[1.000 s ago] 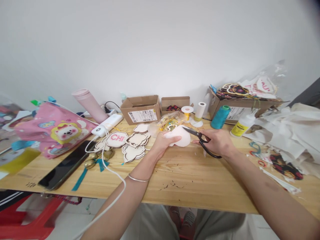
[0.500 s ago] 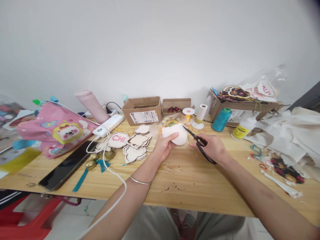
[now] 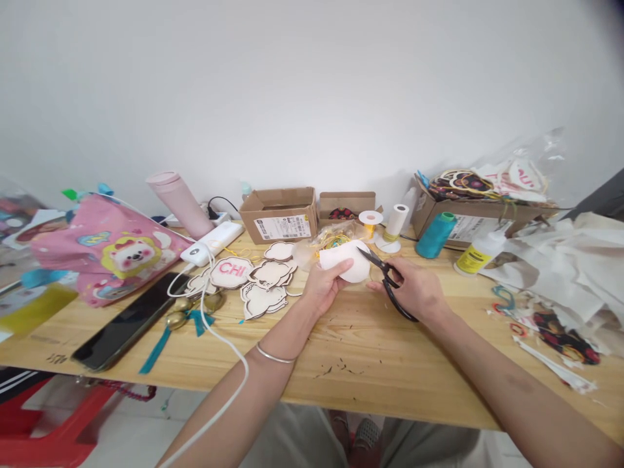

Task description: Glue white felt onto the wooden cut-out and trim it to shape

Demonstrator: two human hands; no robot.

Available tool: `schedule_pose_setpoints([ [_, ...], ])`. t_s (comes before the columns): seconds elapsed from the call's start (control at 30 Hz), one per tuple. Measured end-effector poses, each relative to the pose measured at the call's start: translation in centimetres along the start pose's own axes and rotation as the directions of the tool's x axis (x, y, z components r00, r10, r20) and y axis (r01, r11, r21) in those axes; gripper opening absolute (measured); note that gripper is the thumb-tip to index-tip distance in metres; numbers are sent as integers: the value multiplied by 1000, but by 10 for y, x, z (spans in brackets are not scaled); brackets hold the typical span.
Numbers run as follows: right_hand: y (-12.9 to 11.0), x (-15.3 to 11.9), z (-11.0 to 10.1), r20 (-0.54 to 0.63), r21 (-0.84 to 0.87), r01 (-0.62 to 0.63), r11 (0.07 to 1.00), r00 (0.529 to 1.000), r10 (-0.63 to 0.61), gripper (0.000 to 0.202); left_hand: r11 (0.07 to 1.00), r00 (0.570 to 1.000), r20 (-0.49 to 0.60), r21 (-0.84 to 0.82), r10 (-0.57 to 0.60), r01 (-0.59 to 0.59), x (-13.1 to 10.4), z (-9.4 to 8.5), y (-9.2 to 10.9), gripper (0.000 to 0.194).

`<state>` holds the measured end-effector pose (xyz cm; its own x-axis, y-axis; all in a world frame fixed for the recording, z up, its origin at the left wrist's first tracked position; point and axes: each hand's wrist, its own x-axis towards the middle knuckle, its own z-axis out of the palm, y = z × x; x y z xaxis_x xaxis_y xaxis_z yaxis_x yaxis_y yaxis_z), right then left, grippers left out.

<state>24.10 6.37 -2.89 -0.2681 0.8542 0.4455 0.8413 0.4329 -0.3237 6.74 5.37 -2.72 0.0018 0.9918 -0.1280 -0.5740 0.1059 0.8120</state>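
Observation:
My left hand (image 3: 327,285) pinches a white rounded piece (image 3: 351,259), fabric or paper, by its lower left side, thumb on top. In my right hand (image 3: 414,286) is a pair of black scissors (image 3: 390,283); the blades reach the upper right edge of the white piece and look nearly closed. To the left of my left hand lie several pale cut-out shapes (image 3: 264,299) with dark outlines, one lettered piece (image 3: 232,270) reading "CHI" among them. Behind the white piece sits a clear bag (image 3: 336,238) with yellow strings.
Along the wall stand an open cardboard box (image 3: 283,218), a teal thread cone (image 3: 435,235), a glue bottle (image 3: 480,252) and a fuller box (image 3: 470,227). White fabric (image 3: 575,260) and scraps lie right. At left are a phone (image 3: 129,322), bells (image 3: 178,315), a white cable (image 3: 234,344) and a pink bag (image 3: 112,253).
The scissors' blades have shifted slightly along the white piece's upper right edge. Both hands keep their holds, and the whole view has moved a little.

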Motion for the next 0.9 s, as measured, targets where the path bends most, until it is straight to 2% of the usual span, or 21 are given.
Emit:
schedule_pose_setpoints([
  [0.37,-1,0,4,-57,-4,-19,1000,998,19,39,998,1000,-10,-64,-18,18,2,1,-9,40],
  [0.73,-1,1,7,-100,-17,66,998,993,-67,40,994,997,-43,-92,-59,55,1,6,-9,41],
  [0.9,4,1,8,-118,2,108,994,987,-107,40,997,999,-30,-70,-36,34,1,5,-9,43],
])
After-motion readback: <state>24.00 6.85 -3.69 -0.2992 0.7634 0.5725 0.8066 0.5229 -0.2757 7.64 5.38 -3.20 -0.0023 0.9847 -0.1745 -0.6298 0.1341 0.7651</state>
